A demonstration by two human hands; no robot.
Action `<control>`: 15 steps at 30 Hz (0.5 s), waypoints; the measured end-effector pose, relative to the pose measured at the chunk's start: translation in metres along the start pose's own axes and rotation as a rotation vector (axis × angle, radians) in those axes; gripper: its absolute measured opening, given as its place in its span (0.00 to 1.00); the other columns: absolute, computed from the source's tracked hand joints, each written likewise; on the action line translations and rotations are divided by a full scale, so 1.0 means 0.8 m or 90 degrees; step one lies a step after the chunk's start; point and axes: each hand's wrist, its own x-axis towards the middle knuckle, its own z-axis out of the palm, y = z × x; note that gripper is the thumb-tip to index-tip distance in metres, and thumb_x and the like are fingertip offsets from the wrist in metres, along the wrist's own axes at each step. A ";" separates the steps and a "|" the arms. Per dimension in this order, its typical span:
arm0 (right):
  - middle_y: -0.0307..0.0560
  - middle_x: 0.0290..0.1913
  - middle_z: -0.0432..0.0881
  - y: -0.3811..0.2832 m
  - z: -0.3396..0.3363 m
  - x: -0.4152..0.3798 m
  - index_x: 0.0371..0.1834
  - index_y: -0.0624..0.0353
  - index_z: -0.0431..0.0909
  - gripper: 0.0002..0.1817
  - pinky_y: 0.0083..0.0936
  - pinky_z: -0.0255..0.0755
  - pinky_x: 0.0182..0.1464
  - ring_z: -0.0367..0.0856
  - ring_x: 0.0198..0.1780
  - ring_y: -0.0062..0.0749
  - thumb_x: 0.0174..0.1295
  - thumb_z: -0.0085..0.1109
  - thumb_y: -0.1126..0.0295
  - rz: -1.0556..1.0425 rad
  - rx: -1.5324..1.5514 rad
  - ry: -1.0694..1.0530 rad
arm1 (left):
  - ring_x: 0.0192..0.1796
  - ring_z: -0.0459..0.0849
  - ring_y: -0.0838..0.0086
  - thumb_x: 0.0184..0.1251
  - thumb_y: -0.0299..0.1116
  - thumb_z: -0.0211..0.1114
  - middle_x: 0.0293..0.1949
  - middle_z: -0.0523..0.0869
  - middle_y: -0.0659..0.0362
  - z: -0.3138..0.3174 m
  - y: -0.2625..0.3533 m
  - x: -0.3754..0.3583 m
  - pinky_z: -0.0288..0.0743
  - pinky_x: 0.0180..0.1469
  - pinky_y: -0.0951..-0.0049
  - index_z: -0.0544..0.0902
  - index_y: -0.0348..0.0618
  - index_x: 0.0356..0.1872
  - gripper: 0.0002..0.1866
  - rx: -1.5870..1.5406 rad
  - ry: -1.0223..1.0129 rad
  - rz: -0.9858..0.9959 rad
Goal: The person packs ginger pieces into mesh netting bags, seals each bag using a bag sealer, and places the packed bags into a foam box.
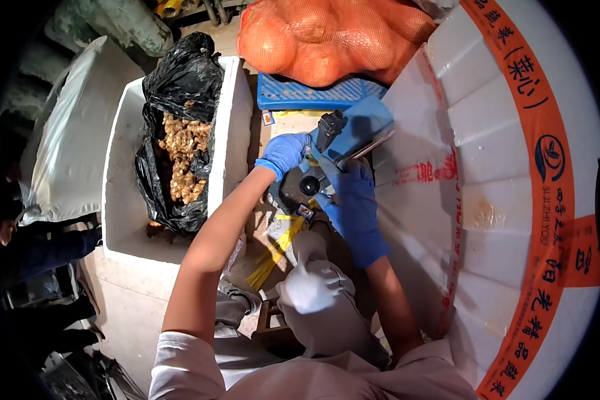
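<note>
My left hand, in a blue glove, is closed, its fingertips together beside a black fitting on a blue bench device. What it pinches, if anything, is too small to make out. My right hand, also blue-gloved, has its index finger stretched up toward the left fingertips and its thumb apart from it. A black ball knob on a short rod sits just left of the gap between that thumb and finger. Below it are yellow strips and a small printed card.
At left, a white foam box holds ginger in a black plastic bag. An orange net sack rests by a blue plastic crate. White foam boxes with orange tape wall the right side. Another person's sleeve shows far left.
</note>
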 end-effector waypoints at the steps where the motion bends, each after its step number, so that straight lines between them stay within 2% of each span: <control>1: 0.51 0.39 0.69 0.000 0.006 0.004 0.38 0.62 0.71 0.19 0.34 0.62 0.49 0.67 0.46 0.47 0.38 0.58 0.73 -0.025 -0.027 0.011 | 0.31 0.74 0.52 0.55 0.39 0.54 0.27 0.77 0.47 0.000 -0.004 0.000 0.67 0.34 0.61 0.74 0.40 0.29 0.12 0.016 -0.010 0.025; 3: 0.52 0.41 0.67 0.004 0.017 0.008 0.37 0.63 0.70 0.19 0.35 0.60 0.50 0.65 0.48 0.47 0.37 0.57 0.73 -0.056 -0.054 0.021 | 0.33 0.74 0.52 0.55 0.39 0.55 0.29 0.77 0.47 0.001 -0.010 -0.001 0.68 0.37 0.61 0.74 0.40 0.31 0.12 -0.007 -0.039 -0.001; 5: 0.53 0.38 0.69 0.012 0.031 0.010 0.31 0.63 0.71 0.14 0.34 0.61 0.49 0.66 0.46 0.45 0.37 0.54 0.75 -0.094 -0.047 0.031 | 0.35 0.74 0.54 0.55 0.40 0.55 0.31 0.76 0.47 0.007 -0.019 -0.004 0.67 0.39 0.63 0.75 0.39 0.32 0.13 -0.117 0.026 0.061; 6: 0.53 0.38 0.69 0.015 0.038 0.012 0.31 0.63 0.71 0.14 0.34 0.61 0.49 0.66 0.46 0.45 0.37 0.54 0.75 -0.101 -0.050 0.027 | 0.36 0.73 0.55 0.55 0.39 0.56 0.32 0.76 0.48 0.010 -0.024 -0.005 0.67 0.41 0.64 0.75 0.39 0.33 0.13 -0.169 0.019 0.049; 8: 0.48 0.32 0.73 0.013 0.049 0.020 0.25 0.58 0.74 0.09 0.35 0.64 0.42 0.71 0.39 0.42 0.36 0.57 0.71 -0.127 -0.124 -0.081 | 0.36 0.73 0.55 0.55 0.39 0.56 0.32 0.76 0.48 0.016 -0.030 -0.005 0.67 0.41 0.64 0.75 0.38 0.33 0.13 -0.167 0.041 0.078; 9: 0.48 0.32 0.73 0.010 0.053 0.022 0.25 0.58 0.74 0.09 0.35 0.64 0.42 0.71 0.39 0.42 0.36 0.57 0.71 -0.133 -0.125 -0.085 | 0.36 0.73 0.55 0.55 0.38 0.56 0.31 0.76 0.48 0.018 -0.034 -0.005 0.67 0.41 0.65 0.75 0.38 0.32 0.12 -0.160 0.057 0.109; 10: 0.48 0.27 0.74 0.005 0.054 0.025 0.22 0.57 0.74 0.06 0.35 0.66 0.38 0.72 0.34 0.42 0.37 0.55 0.71 -0.128 -0.147 -0.176 | 0.37 0.74 0.57 0.54 0.36 0.58 0.33 0.77 0.49 0.016 -0.036 -0.002 0.67 0.41 0.66 0.75 0.38 0.33 0.12 -0.149 0.005 0.095; 11: 0.48 0.21 0.75 -0.001 0.056 0.025 0.18 0.57 0.74 0.04 0.34 0.67 0.34 0.74 0.29 0.42 0.38 0.54 0.70 -0.119 -0.170 -0.268 | 0.37 0.74 0.57 0.54 0.36 0.58 0.33 0.77 0.49 0.015 -0.037 -0.002 0.67 0.41 0.66 0.75 0.38 0.33 0.12 -0.155 0.007 0.093; 12: 0.50 0.16 0.73 -0.003 0.066 0.020 0.17 0.56 0.74 0.04 0.34 0.68 0.30 0.74 0.24 0.44 0.38 0.52 0.69 -0.141 -0.155 -0.257 | 0.38 0.74 0.57 0.53 0.36 0.58 0.34 0.77 0.49 0.015 -0.037 -0.001 0.67 0.42 0.67 0.75 0.37 0.34 0.12 -0.178 -0.014 0.054; 13: 0.50 0.16 0.73 -0.004 0.063 0.022 0.17 0.56 0.74 0.04 0.34 0.68 0.30 0.74 0.24 0.44 0.38 0.52 0.69 -0.143 -0.163 -0.263 | 0.39 0.74 0.58 0.53 0.35 0.58 0.35 0.77 0.48 0.012 -0.034 -0.002 0.67 0.42 0.68 0.76 0.37 0.35 0.12 -0.202 -0.032 0.016; 15: 0.51 0.18 0.74 -0.005 0.056 0.036 0.17 0.56 0.74 0.05 0.34 0.68 0.31 0.74 0.26 0.43 0.39 0.53 0.67 -0.198 -0.146 -0.412 | 0.39 0.74 0.59 0.53 0.35 0.59 0.36 0.77 0.48 0.004 -0.027 -0.004 0.67 0.43 0.69 0.76 0.37 0.36 0.13 -0.215 -0.040 -0.007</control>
